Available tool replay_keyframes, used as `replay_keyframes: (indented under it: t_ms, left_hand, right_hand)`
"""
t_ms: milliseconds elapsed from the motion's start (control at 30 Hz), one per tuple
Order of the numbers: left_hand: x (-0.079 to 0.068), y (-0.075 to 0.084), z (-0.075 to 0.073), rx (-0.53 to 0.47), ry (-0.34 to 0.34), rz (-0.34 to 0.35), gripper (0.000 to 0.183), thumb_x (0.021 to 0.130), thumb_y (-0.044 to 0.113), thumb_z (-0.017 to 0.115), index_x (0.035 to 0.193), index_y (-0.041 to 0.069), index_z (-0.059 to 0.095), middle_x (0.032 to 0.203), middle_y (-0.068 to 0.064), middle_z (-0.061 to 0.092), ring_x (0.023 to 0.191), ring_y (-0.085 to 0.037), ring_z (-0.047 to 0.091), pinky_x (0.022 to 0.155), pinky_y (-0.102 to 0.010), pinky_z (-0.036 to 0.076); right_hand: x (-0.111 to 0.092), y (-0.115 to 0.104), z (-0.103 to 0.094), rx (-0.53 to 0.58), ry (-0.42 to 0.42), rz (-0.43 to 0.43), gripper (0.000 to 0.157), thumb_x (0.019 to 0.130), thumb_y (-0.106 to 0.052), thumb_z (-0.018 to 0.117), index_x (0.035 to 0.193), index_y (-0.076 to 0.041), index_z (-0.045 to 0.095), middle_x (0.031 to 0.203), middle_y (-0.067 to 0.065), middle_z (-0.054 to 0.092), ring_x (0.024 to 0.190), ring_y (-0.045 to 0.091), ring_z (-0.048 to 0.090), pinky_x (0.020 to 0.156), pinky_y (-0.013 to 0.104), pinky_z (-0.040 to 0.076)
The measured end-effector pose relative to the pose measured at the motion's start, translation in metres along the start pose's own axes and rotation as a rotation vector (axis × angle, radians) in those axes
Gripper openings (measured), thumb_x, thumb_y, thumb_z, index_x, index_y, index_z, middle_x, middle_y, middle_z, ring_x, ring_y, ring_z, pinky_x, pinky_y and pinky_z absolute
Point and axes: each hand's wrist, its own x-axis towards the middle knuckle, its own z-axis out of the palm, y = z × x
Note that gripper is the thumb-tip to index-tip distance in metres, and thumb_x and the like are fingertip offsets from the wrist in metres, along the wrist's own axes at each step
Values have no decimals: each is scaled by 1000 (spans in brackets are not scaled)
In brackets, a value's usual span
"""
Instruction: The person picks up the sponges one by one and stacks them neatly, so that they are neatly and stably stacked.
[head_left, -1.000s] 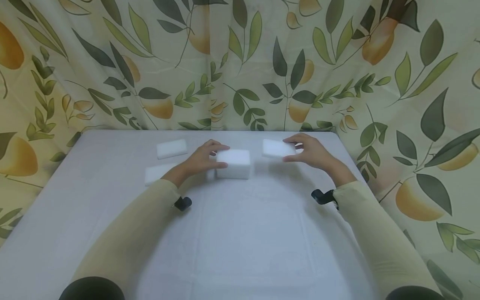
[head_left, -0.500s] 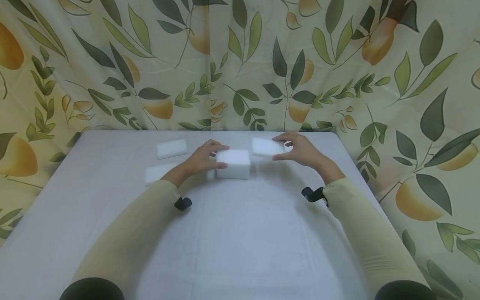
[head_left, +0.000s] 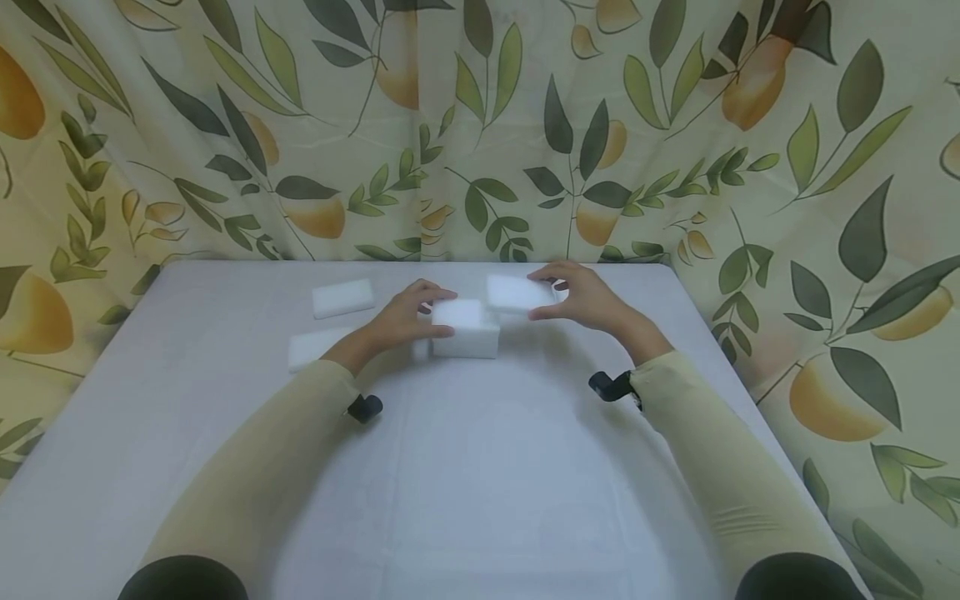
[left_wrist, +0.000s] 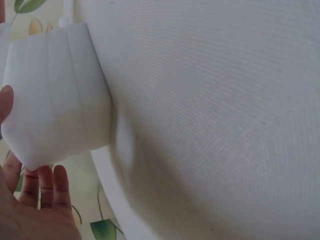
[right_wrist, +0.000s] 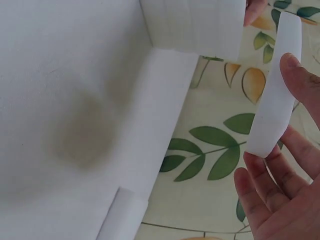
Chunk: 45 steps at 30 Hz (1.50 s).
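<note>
A stack of white sponges stands on the table, several layers high with seams visible in the left wrist view. My left hand grips its left end, thumb at the near side and fingers at the far side. Above the stack's right part, my right hand pinches a single white sponge between thumb and fingertips. The right wrist view shows this flat sponge edge-on, apart from the stack. It overlaps the stack's far right corner in the head view.
Two loose white sponges lie left of the stack, one farther back and one nearer, partly behind the left wrist. Another white block shows low in the right wrist view. A leaf-and-fruit patterned curtain hangs behind the white-covered table.
My right hand has moved left with its sponge, from right of the stack to over its far right corner. The left hand and the stack have stayed in place.
</note>
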Motion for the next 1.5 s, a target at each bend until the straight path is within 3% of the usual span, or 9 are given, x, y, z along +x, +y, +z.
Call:
replay_keyframes:
  t_ms: [700,1500]
  left_hand:
    - [0,-3,-1,-1,10,-17,67,80,32,81,140,18,54,134,-7,47,117,-30,55,101,-42,47]
    - [2,-4,1,-13,13,-58,70,79,33,82,137,7,52,134,-7,48,121,-29,53,102,-43,47]
  right_hand:
    - [14,-19,18,23,-21,-72,75,74,-33,87,138,-10,56,135,9,54,125,26,50,106,46,44]
    - [21,-35,33,81,-45,-93,72,74,-34,86,136,-9,58,133,10,53,125,28,51,107,46,43]
